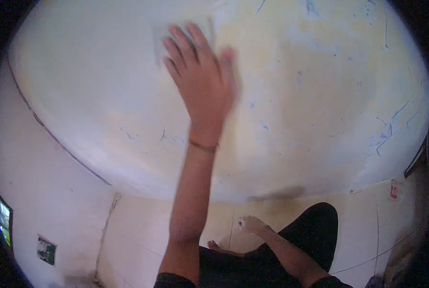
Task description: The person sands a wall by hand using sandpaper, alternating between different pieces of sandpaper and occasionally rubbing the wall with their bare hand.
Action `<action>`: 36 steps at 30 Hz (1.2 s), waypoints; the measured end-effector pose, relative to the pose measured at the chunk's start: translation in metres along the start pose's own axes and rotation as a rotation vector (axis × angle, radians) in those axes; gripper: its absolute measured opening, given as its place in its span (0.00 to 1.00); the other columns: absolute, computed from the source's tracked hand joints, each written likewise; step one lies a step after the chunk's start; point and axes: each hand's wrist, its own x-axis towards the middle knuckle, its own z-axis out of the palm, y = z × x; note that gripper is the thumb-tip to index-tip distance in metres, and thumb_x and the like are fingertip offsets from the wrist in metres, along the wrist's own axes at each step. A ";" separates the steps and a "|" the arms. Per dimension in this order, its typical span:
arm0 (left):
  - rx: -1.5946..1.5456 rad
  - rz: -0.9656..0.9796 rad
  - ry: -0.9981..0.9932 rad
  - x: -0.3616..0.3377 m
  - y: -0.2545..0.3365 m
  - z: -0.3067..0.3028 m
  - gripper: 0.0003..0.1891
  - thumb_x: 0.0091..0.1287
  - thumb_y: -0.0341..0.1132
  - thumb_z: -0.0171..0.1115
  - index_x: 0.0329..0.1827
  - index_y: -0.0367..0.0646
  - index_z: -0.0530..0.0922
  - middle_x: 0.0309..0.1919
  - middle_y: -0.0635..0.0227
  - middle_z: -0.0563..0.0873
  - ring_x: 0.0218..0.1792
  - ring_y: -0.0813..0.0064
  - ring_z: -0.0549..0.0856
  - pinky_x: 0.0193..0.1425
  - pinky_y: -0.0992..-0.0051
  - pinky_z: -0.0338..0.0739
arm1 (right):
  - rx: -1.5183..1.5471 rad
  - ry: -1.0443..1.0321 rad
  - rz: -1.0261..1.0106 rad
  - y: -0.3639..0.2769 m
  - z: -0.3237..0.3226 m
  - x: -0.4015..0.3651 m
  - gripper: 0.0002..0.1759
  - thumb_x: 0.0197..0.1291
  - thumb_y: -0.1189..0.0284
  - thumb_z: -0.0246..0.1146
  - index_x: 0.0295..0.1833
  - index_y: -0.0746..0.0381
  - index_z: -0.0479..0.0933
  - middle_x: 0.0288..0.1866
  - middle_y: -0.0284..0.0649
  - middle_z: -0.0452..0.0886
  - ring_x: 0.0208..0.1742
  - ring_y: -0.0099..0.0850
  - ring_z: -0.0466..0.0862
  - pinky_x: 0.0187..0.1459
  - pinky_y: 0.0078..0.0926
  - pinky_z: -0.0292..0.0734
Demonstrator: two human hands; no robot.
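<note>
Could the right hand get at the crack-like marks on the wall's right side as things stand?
Probably yes: the right hand is low near the bent knee, and nothing visible blocks its way up to the crack-like marks.

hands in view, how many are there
2: the left hand is up at the patchy wall; the right hand is lower, near the black-clad knee. No others show.

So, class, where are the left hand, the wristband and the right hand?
Left hand (205, 85): head view, back of the hand.
Wristband (204, 147): head view, its middle.
Right hand (254, 226): head view, mid-hand.
</note>
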 end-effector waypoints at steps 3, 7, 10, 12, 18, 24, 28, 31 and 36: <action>-0.004 -0.005 0.118 0.032 -0.026 0.004 0.33 0.73 0.44 0.45 0.74 0.33 0.50 0.73 0.39 0.49 0.73 0.39 0.51 0.72 0.45 0.48 | -0.011 0.027 0.024 0.009 0.003 0.006 0.15 0.60 0.62 0.54 0.43 0.61 0.77 0.41 0.51 0.82 0.43 0.49 0.83 0.46 0.48 0.76; -0.068 -0.060 -0.035 -0.028 -0.001 -0.006 0.33 0.74 0.44 0.44 0.74 0.33 0.49 0.74 0.40 0.48 0.73 0.39 0.49 0.73 0.46 0.47 | 0.006 0.077 0.008 0.008 0.006 0.004 0.16 0.61 0.61 0.53 0.43 0.62 0.77 0.41 0.51 0.82 0.44 0.50 0.82 0.46 0.48 0.76; -0.113 -0.096 -0.187 -0.086 0.016 -0.007 0.35 0.73 0.46 0.45 0.75 0.34 0.46 0.74 0.41 0.45 0.74 0.40 0.46 0.74 0.46 0.45 | 0.001 0.070 -0.032 0.007 0.010 0.005 0.16 0.61 0.61 0.53 0.44 0.62 0.77 0.41 0.51 0.83 0.45 0.50 0.82 0.47 0.48 0.76; -0.075 -0.115 -0.224 -0.085 0.017 -0.007 0.36 0.73 0.47 0.44 0.76 0.34 0.45 0.75 0.42 0.44 0.75 0.40 0.45 0.74 0.46 0.44 | -0.003 0.080 -0.043 0.010 0.008 0.009 0.16 0.61 0.61 0.53 0.45 0.62 0.76 0.41 0.52 0.82 0.44 0.50 0.82 0.47 0.48 0.76; -0.046 -0.152 -0.033 -0.021 -0.008 -0.001 0.35 0.73 0.47 0.43 0.75 0.33 0.48 0.74 0.41 0.46 0.74 0.40 0.46 0.74 0.47 0.44 | 0.006 0.045 0.029 0.018 0.016 0.012 0.16 0.60 0.63 0.53 0.45 0.63 0.75 0.40 0.55 0.82 0.42 0.53 0.83 0.45 0.50 0.77; -0.052 -0.165 -0.182 -0.090 0.011 -0.005 0.33 0.75 0.47 0.40 0.75 0.34 0.47 0.75 0.42 0.46 0.75 0.41 0.45 0.74 0.46 0.45 | -0.024 0.102 -0.039 0.014 0.010 0.013 0.16 0.59 0.63 0.53 0.44 0.63 0.77 0.40 0.54 0.82 0.43 0.52 0.83 0.45 0.49 0.77; -0.050 -0.157 -0.094 -0.060 0.000 -0.003 0.32 0.76 0.47 0.38 0.76 0.36 0.46 0.75 0.43 0.45 0.75 0.42 0.45 0.73 0.46 0.44 | 0.018 0.102 -0.040 -0.003 0.000 -0.001 0.15 0.60 0.62 0.54 0.42 0.62 0.78 0.40 0.53 0.82 0.43 0.50 0.83 0.45 0.49 0.77; -0.069 -0.175 -0.070 -0.025 -0.007 -0.005 0.32 0.76 0.47 0.38 0.76 0.36 0.46 0.75 0.43 0.45 0.75 0.42 0.45 0.73 0.46 0.44 | 0.018 0.089 -0.068 0.025 0.024 0.013 0.16 0.60 0.61 0.55 0.43 0.63 0.77 0.40 0.52 0.82 0.42 0.50 0.83 0.45 0.49 0.76; -0.084 -0.154 -0.176 -0.075 0.010 -0.013 0.31 0.76 0.47 0.37 0.75 0.36 0.47 0.75 0.43 0.45 0.75 0.41 0.45 0.73 0.46 0.44 | -0.014 0.119 -0.033 0.010 0.009 0.005 0.16 0.59 0.61 0.56 0.44 0.63 0.75 0.39 0.51 0.82 0.42 0.51 0.82 0.45 0.50 0.76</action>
